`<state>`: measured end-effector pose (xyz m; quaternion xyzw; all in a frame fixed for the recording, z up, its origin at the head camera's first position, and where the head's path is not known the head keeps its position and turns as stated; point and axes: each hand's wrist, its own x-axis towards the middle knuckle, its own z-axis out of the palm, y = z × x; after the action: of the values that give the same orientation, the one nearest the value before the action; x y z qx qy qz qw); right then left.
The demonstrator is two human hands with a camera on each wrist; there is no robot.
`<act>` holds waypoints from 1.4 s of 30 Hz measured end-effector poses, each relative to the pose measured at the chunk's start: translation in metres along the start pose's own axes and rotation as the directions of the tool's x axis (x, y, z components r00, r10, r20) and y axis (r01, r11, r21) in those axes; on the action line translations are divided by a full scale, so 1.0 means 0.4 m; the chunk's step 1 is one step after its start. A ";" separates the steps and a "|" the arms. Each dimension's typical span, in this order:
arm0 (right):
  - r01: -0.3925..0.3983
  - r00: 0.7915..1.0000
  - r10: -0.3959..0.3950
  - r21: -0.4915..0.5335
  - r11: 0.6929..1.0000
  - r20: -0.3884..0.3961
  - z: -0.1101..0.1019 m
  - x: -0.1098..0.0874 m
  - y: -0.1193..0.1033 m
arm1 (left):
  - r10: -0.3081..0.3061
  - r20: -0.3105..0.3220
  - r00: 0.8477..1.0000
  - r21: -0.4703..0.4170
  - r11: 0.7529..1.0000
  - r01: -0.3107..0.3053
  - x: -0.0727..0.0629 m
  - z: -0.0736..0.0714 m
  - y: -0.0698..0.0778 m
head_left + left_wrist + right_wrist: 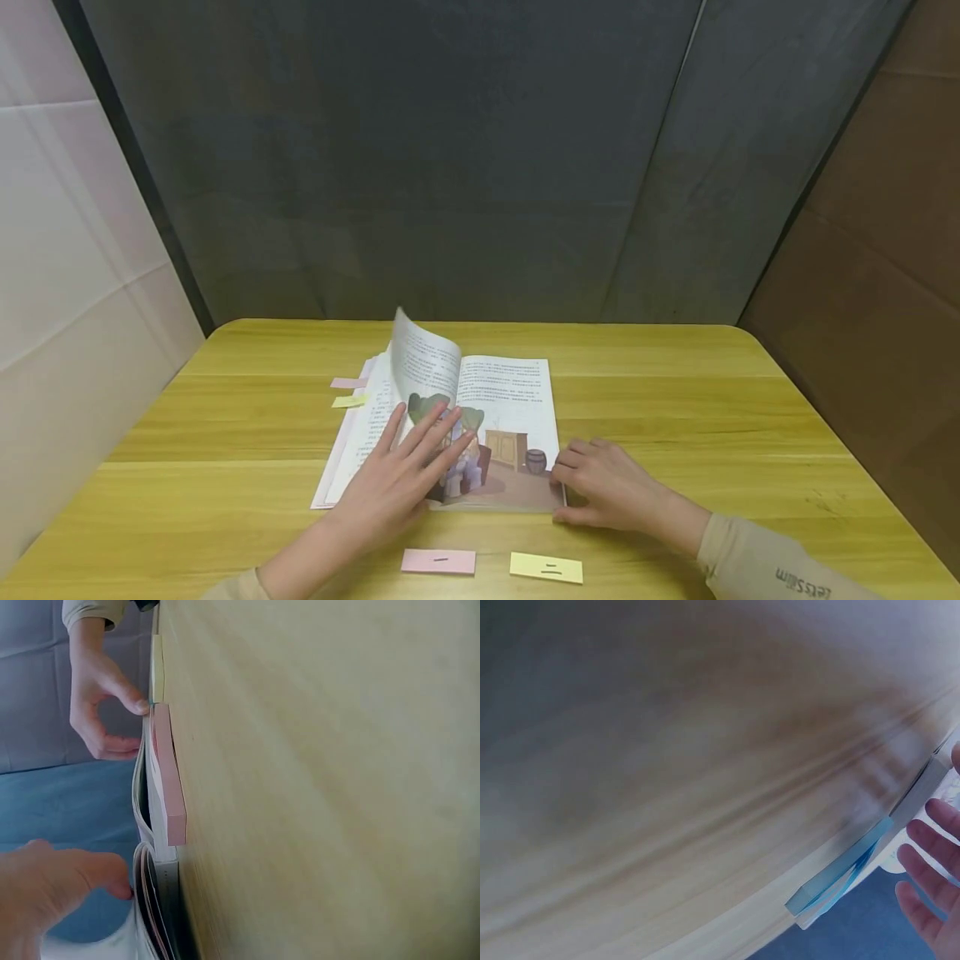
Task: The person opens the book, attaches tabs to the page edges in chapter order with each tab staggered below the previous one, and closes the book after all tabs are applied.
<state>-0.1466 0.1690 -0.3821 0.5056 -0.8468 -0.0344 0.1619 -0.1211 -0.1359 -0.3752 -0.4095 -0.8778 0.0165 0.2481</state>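
Note:
An illustrated book [517,400] lies spread on the table. On its left side one page [423,354] stands partly raised and curls over. My left hand [397,475] lies across the lower left part of the book with fingers spread, fingertips at the raised page and the picture. In the left wrist view, its thumb [105,871] shows beside the page edges. At the lower right corner, my right hand [603,483] holds the book's edge, thumb low and the other fingers curled at the page side. The right wrist view shows several fingers [926,870] beside the book's edge.
A pink sticky-note pad [438,562] and a yellow sticky-note pad [546,568], both with pen strokes, lie in front of the book. A pink tab [347,383] and a yellow tab [348,402] stick out from its left edge. A dark curtain [450,167] hangs behind the table.

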 end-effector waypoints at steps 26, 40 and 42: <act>-0.003 1.000 0.003 -0.002 1.000 0.018 -0.001 0.001 0.002 | -0.061 0.132 0.989 -0.052 0.996 0.068 0.047 0.056 0.034; -0.017 1.000 0.017 0.003 1.000 -0.003 0.015 -0.004 0.002 | -0.107 0.146 0.983 -0.153 0.980 0.130 0.044 0.056 0.012; -0.019 1.000 0.019 0.000 1.000 -0.008 0.017 -0.005 0.004 | -0.108 0.144 0.984 -0.156 0.979 0.131 0.044 0.058 0.009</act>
<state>-0.1491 0.1706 -0.3887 0.4977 -0.8508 -0.0307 0.1656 -0.1386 -0.1166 -0.3890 -0.3730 -0.9139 -0.0437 0.1542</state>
